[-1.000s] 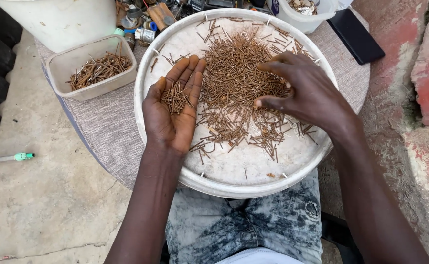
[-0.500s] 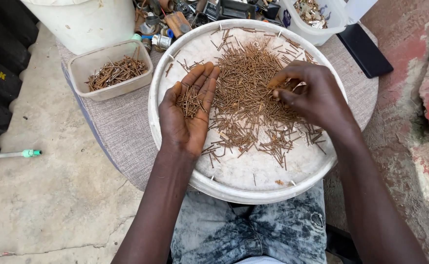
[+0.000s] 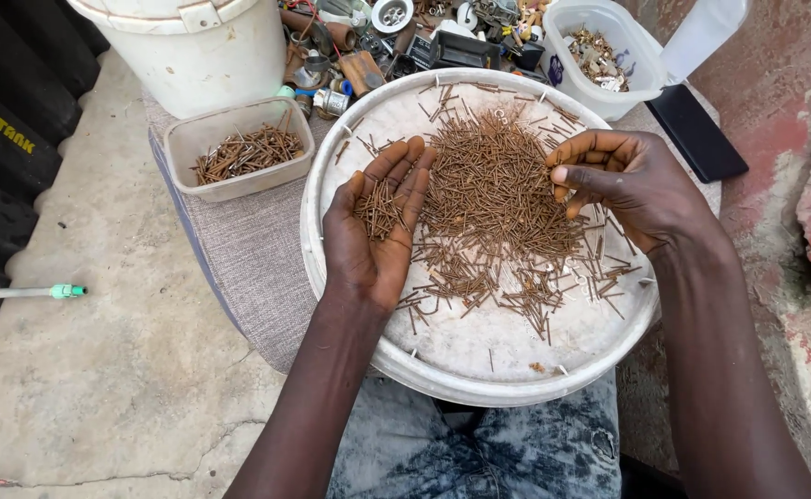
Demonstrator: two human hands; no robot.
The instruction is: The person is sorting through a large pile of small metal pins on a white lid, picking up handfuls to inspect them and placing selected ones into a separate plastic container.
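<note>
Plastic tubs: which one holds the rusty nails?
The rectangular beige tub left of the round tray. The clear tub at top right holds mixed metal bits instead.

Nail heap [image 3: 502,199] on round tray [image 3: 479,356]; tub of nails [image 3: 237,150] left; bucket [image 3: 193,46] behind tub.

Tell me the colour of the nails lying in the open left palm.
Rusty brown. The nails in the left hand show best in the head view.
</note>
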